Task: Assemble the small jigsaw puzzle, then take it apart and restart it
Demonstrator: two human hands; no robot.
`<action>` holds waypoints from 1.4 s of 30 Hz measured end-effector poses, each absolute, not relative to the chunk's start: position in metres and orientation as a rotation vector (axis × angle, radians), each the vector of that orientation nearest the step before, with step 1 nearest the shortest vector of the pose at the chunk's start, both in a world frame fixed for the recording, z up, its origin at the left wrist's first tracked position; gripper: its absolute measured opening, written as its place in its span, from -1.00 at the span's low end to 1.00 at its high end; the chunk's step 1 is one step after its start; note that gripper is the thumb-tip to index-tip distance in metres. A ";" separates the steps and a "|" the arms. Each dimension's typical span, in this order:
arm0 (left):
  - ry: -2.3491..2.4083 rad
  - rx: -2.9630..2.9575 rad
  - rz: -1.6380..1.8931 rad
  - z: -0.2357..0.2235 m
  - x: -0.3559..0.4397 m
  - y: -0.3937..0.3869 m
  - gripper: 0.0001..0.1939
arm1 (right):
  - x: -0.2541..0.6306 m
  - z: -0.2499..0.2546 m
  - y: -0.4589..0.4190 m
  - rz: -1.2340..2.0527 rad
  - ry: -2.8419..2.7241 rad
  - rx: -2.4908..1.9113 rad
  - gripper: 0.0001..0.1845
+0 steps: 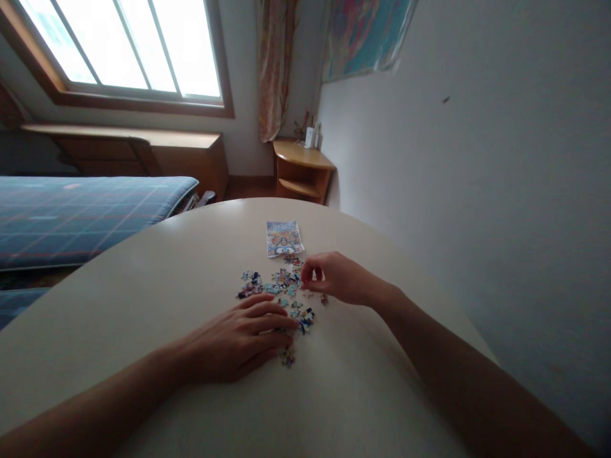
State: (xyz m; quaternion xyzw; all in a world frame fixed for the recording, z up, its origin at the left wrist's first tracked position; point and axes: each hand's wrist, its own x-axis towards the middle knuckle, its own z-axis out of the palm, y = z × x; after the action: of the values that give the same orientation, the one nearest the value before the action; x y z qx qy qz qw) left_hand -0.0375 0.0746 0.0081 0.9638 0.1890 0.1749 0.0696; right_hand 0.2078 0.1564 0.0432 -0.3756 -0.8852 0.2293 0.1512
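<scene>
Preferably, the loosely spread left hand rests lightly among the small, multicoloured jigsaw pieces on the white counter; the right hand curls thumb-to-fingers, its hold unclear, best kept gentle.

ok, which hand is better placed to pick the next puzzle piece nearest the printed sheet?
Probably the right hand: its fingertips curl beside the puzzle pieces nearest the printed sheet, though whether they hold one is unclear. The left hand lies palm down, farther from the sheet.
</scene>
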 end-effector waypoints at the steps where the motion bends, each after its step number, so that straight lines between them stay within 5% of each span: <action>1: 0.573 2.907 0.540 0.008 -0.037 0.074 -0.74 | 0.206 0.040 0.157 0.581 -2.500 -1.042 -0.94; 23: 0.577 2.868 0.773 0.004 -0.035 0.077 -0.83 | 0.211 0.051 0.152 0.563 -2.708 -1.188 -0.88; 29: 1.057 2.902 1.023 -0.003 -0.042 0.086 -0.83 | 0.209 0.050 0.154 0.539 -2.646 -1.116 -0.95; 34: 1.322 2.855 0.823 -0.009 -0.045 0.092 -0.78 | 0.207 0.052 0.149 0.579 -2.697 -1.033 -0.96; 42: 1.139 2.839 0.842 -0.003 -0.038 0.081 -0.79 | 0.203 0.062 0.134 0.727 -2.871 -1.151 -0.76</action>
State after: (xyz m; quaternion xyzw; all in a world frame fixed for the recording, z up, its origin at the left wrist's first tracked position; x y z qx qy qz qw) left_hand -0.0382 0.0809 -0.0028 0.8947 0.3589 0.2654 -0.0157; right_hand 0.2035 0.1339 0.0624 -0.3622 -0.9034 0.2288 -0.0177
